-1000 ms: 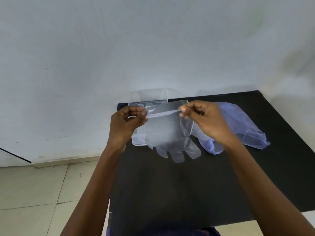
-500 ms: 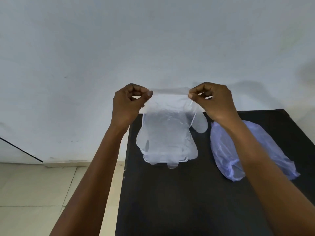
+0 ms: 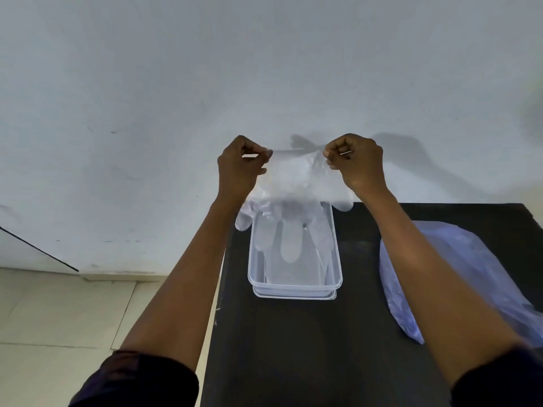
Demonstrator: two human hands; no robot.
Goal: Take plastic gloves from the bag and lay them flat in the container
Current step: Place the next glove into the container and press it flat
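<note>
Both hands hold a clear plastic glove (image 3: 296, 183) stretched by its cuff in front of the wall. My left hand (image 3: 241, 163) pinches the cuff's left corner, my right hand (image 3: 355, 161) the right corner. The glove hangs fingers down, and its fingertips reach into the far end of the clear plastic container (image 3: 295, 284) on the black table. A thumb sticks out past each side of the container's far end. The bluish plastic bag (image 3: 458, 259) lies on the table to the right, partly behind my right forearm.
The black table (image 3: 308, 348) stands against a white wall (image 3: 264, 69). Its left edge runs just beside the container, with a tiled floor (image 3: 58, 312) below on the left. The bag takes up the table's right side.
Both hands have risen and moved toward the wall with the glove, which now hangs over the container's far end. The view has tilted, showing the container from nearer above.
</note>
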